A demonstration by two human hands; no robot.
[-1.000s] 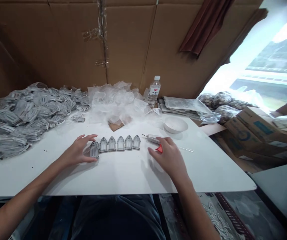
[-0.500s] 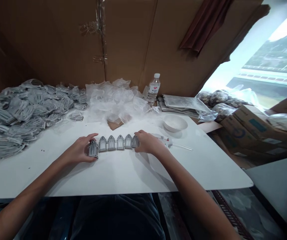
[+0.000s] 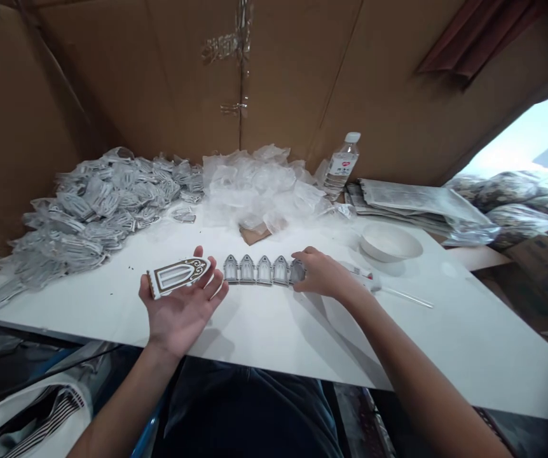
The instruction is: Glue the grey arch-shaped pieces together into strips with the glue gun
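Observation:
A small arched, window-shaped piece (image 3: 178, 275), white with gold-brown trim, lies across my left hand (image 3: 183, 312), which is turned palm up and raised over the table, its thumb at the piece's flat end. To the right, a row of grey arched pieces (image 3: 264, 270) stands side by side on the table, points away from me. My right hand (image 3: 321, 273) has its fingers around the end piece (image 3: 297, 271) of that row and partly covers it. Just beyond that hand lies a white tool with a clear stick (image 3: 407, 296), half hidden by the wrist.
Bagged arched pieces (image 3: 97, 203) are heaped at the left. Clear plastic bags (image 3: 264, 184), a brown cardboard scrap (image 3: 255, 233) and a water bottle (image 3: 342, 166) are at the back. A white bowl (image 3: 391, 243) and stacked flat packs (image 3: 407, 200) sit at the right. A cardboard wall (image 3: 293, 76) closes the far side.
My left hand has lifted the left end piece off the row and turned palm up, showing its gold-trimmed face. My right hand stays at the row's right end. The view has swung left.

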